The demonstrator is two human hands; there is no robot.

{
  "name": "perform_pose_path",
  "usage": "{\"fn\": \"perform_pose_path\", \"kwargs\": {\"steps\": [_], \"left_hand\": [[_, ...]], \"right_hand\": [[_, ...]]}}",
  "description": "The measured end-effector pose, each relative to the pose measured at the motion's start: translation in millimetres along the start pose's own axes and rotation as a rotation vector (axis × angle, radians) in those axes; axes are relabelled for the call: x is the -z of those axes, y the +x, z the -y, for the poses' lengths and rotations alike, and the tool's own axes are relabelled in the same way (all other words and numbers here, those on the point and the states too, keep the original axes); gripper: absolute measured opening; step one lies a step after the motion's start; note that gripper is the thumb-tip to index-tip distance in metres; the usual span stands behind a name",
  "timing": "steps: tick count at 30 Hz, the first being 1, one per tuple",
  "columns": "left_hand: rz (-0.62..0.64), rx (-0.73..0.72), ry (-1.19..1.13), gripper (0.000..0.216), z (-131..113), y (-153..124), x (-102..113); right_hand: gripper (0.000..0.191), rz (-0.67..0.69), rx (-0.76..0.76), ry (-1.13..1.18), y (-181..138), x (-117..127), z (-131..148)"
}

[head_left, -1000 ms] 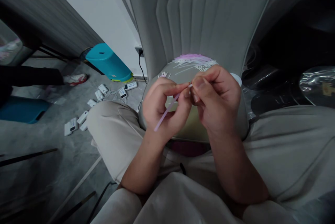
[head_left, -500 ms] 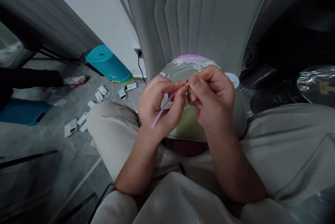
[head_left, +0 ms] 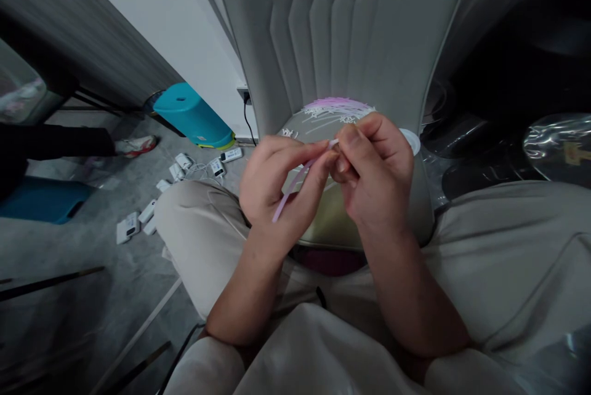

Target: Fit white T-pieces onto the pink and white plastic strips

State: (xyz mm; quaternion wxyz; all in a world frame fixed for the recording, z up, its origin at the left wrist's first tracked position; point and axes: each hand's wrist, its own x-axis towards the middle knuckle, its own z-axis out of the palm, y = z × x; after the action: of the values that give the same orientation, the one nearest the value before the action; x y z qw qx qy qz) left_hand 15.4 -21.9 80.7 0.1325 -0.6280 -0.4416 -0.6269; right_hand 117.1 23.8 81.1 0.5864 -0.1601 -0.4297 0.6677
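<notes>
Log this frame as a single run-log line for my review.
left hand: holds thin pink strip | right hand: pinches its tip | nearby: pink-white strips on grey chair seat

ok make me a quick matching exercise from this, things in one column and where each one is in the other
Things:
1. pale pink strip
2. pile of pink and white strips
3. teal plastic stool
4. small white devices

Places:
A. scattered on the grey floor
B. on the seat of the grey padded chair
C. held between the left hand and right hand
D. beside the white wall, near a socket

Pairs: 1-C, 2-B, 3-D, 4-A
</notes>
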Motion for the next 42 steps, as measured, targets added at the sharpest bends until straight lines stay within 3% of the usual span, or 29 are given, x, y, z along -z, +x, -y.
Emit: {"fn": "perform_pose_path", "kwargs": {"steps": [8,12,19,25,37,42], "left_hand": [[0.0,0.079,-0.028,0.012,-0.6,-1.6,-2.9],[0.057,0.138,-0.027,0.006,-1.0,-0.4,-3.2],[0.031,0.202,-0.096,0.012,1.9,-2.2,-6.5],[-0.018,0.062,-0.063,0.006,4.8,-0.5,-7.2],[-0.007,0.154,-0.053,0.007,2.0,-5.1,-7.2],[0.006,0.118,-0.026,0.004,1.7,-3.1,-7.4]], "right_hand": [[0.032,0.004,-0.002,0.053,-0.7,-3.2,0.3],[0.035,0.014,-0.036,0.018,-1.0,-2.0,0.3],[0.03,0.018,-0.009,0.06,-2.0,-3.3,1.3],[0.021,0.014,0.011,0.164,-3.9,-4.1,1.4],[0.023,0.025,0.028,0.103,-6.7,-4.4,-1.6],[0.023,0.026,0.031,0.077,-6.1,-4.1,-0.5]]}}
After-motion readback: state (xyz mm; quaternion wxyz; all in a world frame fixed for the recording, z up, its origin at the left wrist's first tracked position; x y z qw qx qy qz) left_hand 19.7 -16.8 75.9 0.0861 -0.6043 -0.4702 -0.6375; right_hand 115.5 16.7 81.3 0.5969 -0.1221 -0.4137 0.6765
